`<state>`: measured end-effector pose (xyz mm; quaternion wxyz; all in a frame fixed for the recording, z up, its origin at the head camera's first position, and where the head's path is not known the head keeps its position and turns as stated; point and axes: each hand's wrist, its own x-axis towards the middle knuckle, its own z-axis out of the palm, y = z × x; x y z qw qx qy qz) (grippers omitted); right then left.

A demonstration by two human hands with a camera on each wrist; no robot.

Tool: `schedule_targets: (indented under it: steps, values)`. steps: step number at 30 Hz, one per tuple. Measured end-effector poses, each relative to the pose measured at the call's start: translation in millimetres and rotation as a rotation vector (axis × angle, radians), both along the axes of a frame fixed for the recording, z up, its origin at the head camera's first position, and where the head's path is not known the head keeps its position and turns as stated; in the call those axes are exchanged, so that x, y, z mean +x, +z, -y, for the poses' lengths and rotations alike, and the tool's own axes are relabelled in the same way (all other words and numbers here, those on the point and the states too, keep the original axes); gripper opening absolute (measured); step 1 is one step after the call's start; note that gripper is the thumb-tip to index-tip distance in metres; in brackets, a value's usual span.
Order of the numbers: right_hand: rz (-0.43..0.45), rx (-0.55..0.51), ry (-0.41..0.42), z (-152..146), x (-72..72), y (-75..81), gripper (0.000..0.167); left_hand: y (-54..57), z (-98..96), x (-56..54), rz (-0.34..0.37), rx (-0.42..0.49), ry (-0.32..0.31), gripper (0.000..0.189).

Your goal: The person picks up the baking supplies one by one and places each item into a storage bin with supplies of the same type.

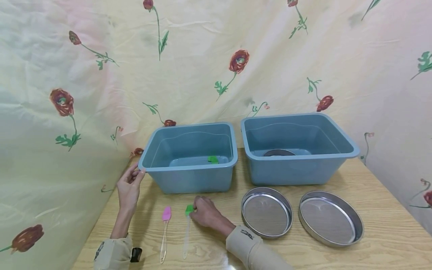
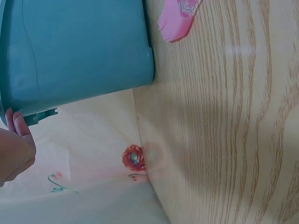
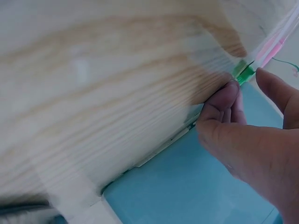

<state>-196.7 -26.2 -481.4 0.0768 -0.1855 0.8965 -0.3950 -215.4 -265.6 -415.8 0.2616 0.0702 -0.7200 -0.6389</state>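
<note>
My left hand (image 1: 129, 191) holds the near left corner of the left blue tub (image 1: 194, 180) by its rim; in the left wrist view, fingertips (image 2: 17, 120) show at that rim. In front of this tub, my right hand (image 1: 206, 213) has its thumb and fingers around a basting brush with a green head (image 1: 189, 210) and a clear handle, near the neck. A similar basting brush with a pink head (image 1: 167, 213) lies to the left of it on the table. Inside the left tub is another green brush head (image 1: 213, 159).
A second blue tub (image 1: 290, 170) stands to the right, with a round metal-rimmed sieve (image 1: 278, 152) partly showing inside. Two round sieves (image 1: 266, 214) lie before it on the wooden table (image 1: 118, 232). A flowered cloth (image 1: 199, 86) hangs behind and at the sides.
</note>
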Motion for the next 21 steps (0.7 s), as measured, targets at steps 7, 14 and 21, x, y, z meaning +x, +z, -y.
schedule_targets:
  steps: [7, 14, 21]
  values:
    - [-0.002, -0.020, -0.035, 2.5, 1.4, -0.2, 0.050, 0.6, 0.4, -0.1, 0.013, -0.012, 0.008, 0.040]
    - [-0.007, -0.008, -0.063, 5.2, 1.0, -2.6, 0.051, 1.3, -0.1, -0.2, 0.006, -0.012, 0.001, 0.041]
    - [-0.020, 0.002, -0.056, 7.2, 1.8, -3.6, 0.047, 1.1, 1.0, 1.4, 0.011, -0.026, 0.000, 0.041]
